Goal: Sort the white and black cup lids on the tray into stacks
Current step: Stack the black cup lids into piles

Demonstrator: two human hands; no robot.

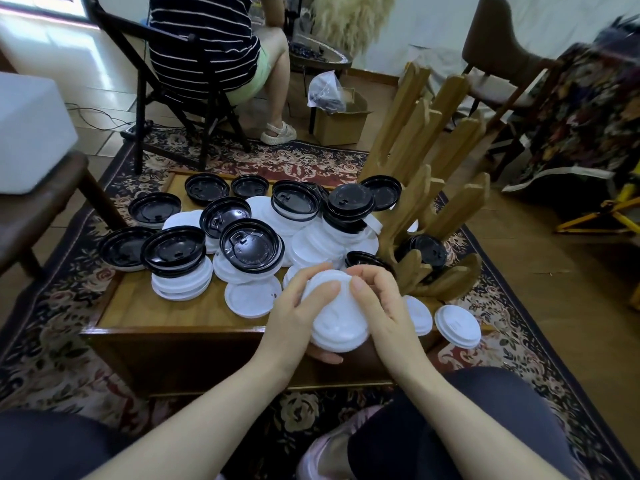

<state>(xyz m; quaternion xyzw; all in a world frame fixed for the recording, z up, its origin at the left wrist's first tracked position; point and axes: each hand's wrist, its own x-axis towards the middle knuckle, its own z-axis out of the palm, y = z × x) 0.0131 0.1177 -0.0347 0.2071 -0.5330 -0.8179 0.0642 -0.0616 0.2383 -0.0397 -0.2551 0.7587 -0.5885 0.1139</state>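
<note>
A short stack of white lids (337, 315) is held above the near edge of the wooden tray (166, 315). My left hand (296, 323) grips the stack from the left, thumb on top and fingers underneath. My right hand (377, 303) holds its right side, thumb pressing the top lid. Several black lids (251, 249) and white lids (252, 299) lie mixed across the tray, some in small piles. One black pile (349, 202) stands at the back right.
A wooden peg rack (426, 202) stands on the tray's right side, with a white lid (457, 325) at its foot. A person sits on a chair (204, 81) beyond the tray. A cardboard box (341, 123) is on the floor.
</note>
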